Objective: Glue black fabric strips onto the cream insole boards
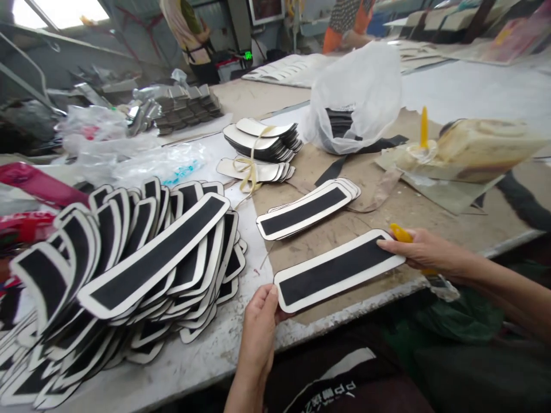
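Note:
My left hand pinches the near left end of a long white piece with a black strip. At its right end, my right hand grips the same piece with the thumb on top, and also holds a yellow-handled tool whose lower end sticks out below the palm. Just beyond lies a small stack of similar pieces. To the left is a large fanned heap of such pieces, with one long piece lying across its top.
Farther back are tied white pieces, a white plastic bag with dark pieces and a glue-stained container with a yellow stick. Clear plastic bags lie at the left. Two people stand in the background. The table's edge runs beneath my hands.

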`<state>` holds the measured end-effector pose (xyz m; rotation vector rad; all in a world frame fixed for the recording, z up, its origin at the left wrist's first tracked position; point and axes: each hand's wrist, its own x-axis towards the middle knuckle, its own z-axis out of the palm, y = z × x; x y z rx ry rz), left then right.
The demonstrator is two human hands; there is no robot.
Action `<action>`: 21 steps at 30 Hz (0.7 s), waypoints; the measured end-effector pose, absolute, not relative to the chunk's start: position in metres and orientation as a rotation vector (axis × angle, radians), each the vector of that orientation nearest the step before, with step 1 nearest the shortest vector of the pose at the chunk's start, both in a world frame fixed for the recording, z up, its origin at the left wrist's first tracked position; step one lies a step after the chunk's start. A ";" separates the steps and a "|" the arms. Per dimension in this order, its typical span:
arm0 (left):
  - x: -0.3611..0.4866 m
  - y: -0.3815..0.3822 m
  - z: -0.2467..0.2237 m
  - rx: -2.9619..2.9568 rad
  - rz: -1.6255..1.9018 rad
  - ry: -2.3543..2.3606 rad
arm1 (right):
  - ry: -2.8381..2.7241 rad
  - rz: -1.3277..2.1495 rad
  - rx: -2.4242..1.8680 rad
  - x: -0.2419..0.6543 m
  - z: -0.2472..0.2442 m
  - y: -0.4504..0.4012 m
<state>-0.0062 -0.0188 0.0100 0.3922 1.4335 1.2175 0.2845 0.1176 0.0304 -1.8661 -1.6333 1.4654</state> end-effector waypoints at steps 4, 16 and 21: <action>-0.002 -0.024 0.014 0.366 1.249 1.425 | -1.604 1.445 -1.923 0.284 0.035 0.109; -0.002 -0.041 0.015 0.111 1.338 1.105 | -1.035 1.953 -1.471 0.281 0.024 0.072; 0.001 -0.042 0.013 0.180 1.391 1.165 | -1.215 1.794 -1.565 0.281 0.023 0.064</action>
